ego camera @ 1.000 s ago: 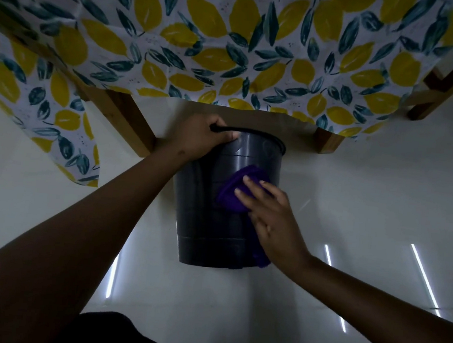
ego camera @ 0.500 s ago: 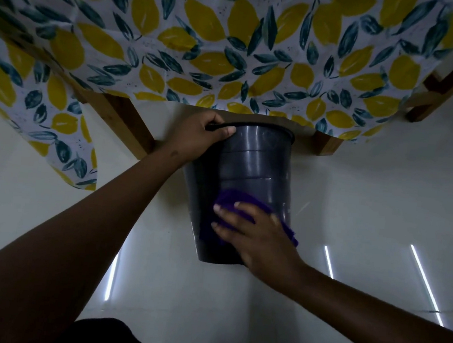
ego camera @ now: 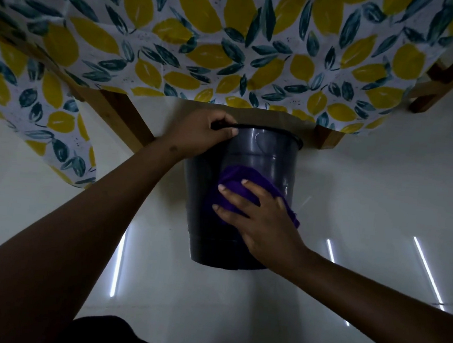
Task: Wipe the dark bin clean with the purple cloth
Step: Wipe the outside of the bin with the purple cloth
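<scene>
- Two hands work on one dark bin, which stands on the pale glossy floor just in front of a bench draped with a lemon-print cloth.
- Left hand: fingers curled over the bin's far-left rim, clenched on the edge to steady it.
- Right hand: flat and spread, palm pressing the purple cloth against the near outer wall of the bin; the cloth is pinned under the hand, not gripped in a fist.
- Purple cloth: bunched, lying about mid-height on the wall, with a loose corner trailing off to the right of the hand.
- Wooden bench legs stand to the left of and behind the bin, close but apart from it.
- Technique, as a judgement: keep the palm broad and the pressure even, sweeping in overlapping strokes from rim to base; turn the bin with the rim hand so each fresh section faces near.
- Caution: the trailing corner may drag on the floor and pick up dirt; folding it under would help. The bin's inside cannot be seen, so its condition is unknown.
</scene>
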A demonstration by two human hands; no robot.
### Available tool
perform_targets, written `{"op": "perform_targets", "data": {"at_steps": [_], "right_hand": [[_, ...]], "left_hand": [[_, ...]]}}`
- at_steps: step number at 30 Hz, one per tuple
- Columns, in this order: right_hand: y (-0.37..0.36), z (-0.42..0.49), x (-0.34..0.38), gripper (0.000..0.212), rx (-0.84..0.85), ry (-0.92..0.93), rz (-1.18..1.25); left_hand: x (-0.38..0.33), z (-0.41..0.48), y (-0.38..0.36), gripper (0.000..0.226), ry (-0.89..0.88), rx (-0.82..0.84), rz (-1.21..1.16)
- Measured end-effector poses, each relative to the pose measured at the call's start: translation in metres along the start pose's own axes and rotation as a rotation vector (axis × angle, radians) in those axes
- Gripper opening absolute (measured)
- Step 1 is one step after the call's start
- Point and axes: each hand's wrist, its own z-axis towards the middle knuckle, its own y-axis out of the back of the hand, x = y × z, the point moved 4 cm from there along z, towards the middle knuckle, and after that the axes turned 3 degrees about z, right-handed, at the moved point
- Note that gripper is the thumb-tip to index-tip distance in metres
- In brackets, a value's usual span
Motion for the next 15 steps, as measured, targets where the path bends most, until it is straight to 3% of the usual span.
{"op": "perform_targets", "data": {"at_steps": [6,8,11,13,15], "right_hand": [[0.009,0.005,-0.027,0.050,-0.189,-0.322,0.182],[0.003,0.000,-0.017,0.056,-0.166,-0.218,0.082],[-0.017,-0.013,0.011,0.071,0.017,0.021,0.025],[-0.019,-0.013,0.013,0.074,0.064,0.039,0.030],[-0.010,-0.002,0.005,0.064,-0.013,-0.038,0.062]], "left_hand": [[0.009,-0.002,-0.002,0.005,0.092,-0.130,-0.194],[0.010,-0.003,-0.001,0.004,0.088,-0.154,-0.201],[0.017,-0.003,0.002,0.007,0.087,-0.201,-0.196],[0.019,-0.003,0.003,0.008,0.084,-0.210,-0.182],[0.018,-0.003,0.002,0.008,0.094,-0.197,-0.197]]}}
